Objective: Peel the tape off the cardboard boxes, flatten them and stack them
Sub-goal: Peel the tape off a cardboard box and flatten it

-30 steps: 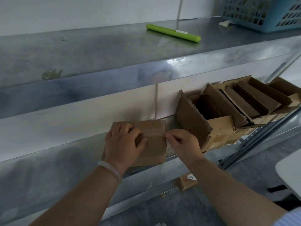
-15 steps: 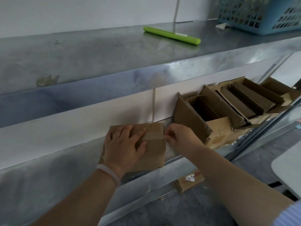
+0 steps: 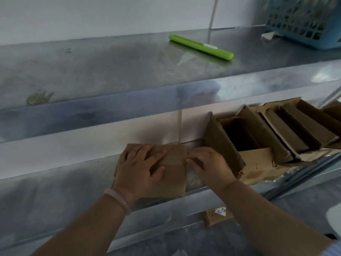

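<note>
A small brown cardboard box [image 3: 173, 174] sits on the lower steel shelf [image 3: 55, 196]. My left hand [image 3: 138, 169] lies on top of it with spread fingers, pressing it down. My right hand [image 3: 208, 165] is at the box's right edge, thumb and fingertips pinching at the strip of tape [image 3: 175, 159] that runs across the top. To the right, a row of open cardboard boxes [image 3: 258, 137] leans against the wall, flaps up.
A green box cutter [image 3: 201, 47] lies on the upper steel shelf [image 3: 110, 67]. A blue plastic basket [image 3: 304, 19] stands at its far right. A flat cardboard piece with a label [image 3: 217, 215] lies on the floor below.
The view has shifted slightly. Both hands stay at the box; my right hand's fingers have closed in tighter on the tape end at the right edge.
</note>
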A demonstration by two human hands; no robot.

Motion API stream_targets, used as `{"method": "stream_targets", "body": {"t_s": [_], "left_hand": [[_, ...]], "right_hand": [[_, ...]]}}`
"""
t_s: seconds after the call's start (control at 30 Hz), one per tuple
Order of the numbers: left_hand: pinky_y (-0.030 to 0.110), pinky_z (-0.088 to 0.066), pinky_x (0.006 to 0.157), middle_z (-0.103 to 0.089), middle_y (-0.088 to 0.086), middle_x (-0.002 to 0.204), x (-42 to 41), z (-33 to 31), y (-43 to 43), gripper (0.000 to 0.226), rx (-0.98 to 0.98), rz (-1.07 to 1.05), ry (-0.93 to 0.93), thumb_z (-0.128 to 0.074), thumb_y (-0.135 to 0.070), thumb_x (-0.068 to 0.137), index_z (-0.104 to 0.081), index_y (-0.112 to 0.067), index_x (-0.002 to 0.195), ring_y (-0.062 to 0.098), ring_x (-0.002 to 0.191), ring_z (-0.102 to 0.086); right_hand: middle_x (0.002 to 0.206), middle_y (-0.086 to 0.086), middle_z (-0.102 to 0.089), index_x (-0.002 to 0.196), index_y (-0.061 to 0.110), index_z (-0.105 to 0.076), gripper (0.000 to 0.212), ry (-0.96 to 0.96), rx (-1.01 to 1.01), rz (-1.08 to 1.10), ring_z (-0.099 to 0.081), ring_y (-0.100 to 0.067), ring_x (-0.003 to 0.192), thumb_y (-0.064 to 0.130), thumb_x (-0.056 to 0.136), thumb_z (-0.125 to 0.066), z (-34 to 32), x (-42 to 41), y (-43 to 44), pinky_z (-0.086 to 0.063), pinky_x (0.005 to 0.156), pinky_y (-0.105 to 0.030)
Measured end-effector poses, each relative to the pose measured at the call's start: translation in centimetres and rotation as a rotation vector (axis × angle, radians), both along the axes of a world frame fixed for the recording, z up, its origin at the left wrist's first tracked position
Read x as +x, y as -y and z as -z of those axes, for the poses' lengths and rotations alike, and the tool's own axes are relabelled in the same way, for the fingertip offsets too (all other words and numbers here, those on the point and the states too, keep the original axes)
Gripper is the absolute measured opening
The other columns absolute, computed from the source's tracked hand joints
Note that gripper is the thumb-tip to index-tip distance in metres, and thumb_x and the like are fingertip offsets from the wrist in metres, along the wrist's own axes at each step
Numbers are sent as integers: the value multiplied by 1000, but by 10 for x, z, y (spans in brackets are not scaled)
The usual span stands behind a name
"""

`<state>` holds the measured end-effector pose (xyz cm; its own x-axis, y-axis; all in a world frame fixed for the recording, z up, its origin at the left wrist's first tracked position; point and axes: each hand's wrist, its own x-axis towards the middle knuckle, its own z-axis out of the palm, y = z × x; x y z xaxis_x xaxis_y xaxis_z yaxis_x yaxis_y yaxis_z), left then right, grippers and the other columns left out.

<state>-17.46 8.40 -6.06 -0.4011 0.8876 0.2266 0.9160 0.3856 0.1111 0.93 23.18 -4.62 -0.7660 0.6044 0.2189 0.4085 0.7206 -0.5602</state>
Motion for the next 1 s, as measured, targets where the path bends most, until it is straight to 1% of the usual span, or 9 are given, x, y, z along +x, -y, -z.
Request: {"method": "stream_targets", "body": {"t_s": [0.1,0.2,0.27,0.37,0.47,0.6,0.7,0.8,1.0], "left_hand": [[49,-38,102,-55,-6,134,0,0,0,50,4,1,18,-34,-66,85,-53,-50,127,23,121,-52],[46,-34,104,-52,-11,134,1,-3,-1,53,10,-23,55,-33,-69,81,-50,-53,129,19,123,-49],[46,-32,106,-51,-13,134,4,-4,-4,55,16,-43,66,-32,-72,81,-49,-52,129,18,123,-48],[47,-35,106,-53,-10,133,6,-1,-4,56,15,-50,24,-27,-73,84,-51,-49,129,18,121,-50],[47,-36,105,-55,-9,132,5,0,-2,57,13,-57,14,-24,-74,85,-50,-50,130,18,120,-51],[44,-35,107,-53,-12,133,5,-1,-2,57,13,-54,17,-24,-74,85,-49,-51,131,16,121,-49],[44,-36,105,-55,-12,131,4,-1,-2,55,31,-44,21,-27,-73,85,-52,-50,129,16,118,-51],[45,-38,103,-57,-11,128,4,-1,-1,53,50,-39,26,-33,-71,84,-55,-49,126,17,116,-53],[44,-40,102,-60,-10,126,3,0,-2,50,73,-48,21,-38,-69,82,-58,-49,124,17,114,-55]], "right_hand": [[94,18,-64,99,34,-67,10,-21,-232,40,-59,2,87,27,92,-65,-6,1,2,-49,81,-15],[85,21,-62,91,42,-59,23,-76,-407,114,-58,8,81,22,88,-71,-9,-4,2,-45,73,-10],[84,22,-57,93,35,-64,14,-41,-355,89,-56,8,79,24,88,-71,-9,-6,0,-40,68,-6],[93,12,-55,90,27,-63,5,45,-217,20,-55,0,81,26,90,-68,-9,-9,-3,-39,69,-9],[94,6,-54,83,30,-52,15,110,-168,7,-54,-4,78,25,94,-61,-11,-12,-7,-41,68,-17],[85,6,-57,89,24,-49,10,142,-201,16,-55,-8,74,24,99,-52,-8,-14,-12,-43,61,-24],[85,-1,-62,91,17,-52,8,41,-258,134,-61,-19,79,20,98,-53,-10,-18,-22,-49,66,-33],[88,0,-61,94,18,-54,8,50,-204,213,-59,-13,78,21,100,-50,-20,-18,-38,-53,70,-29],[98,5,-60,99,20,-67,13,105,47,-9,-57,-11,89,30,94,-59,-26,-23,-33,-51,83,-30]]}}
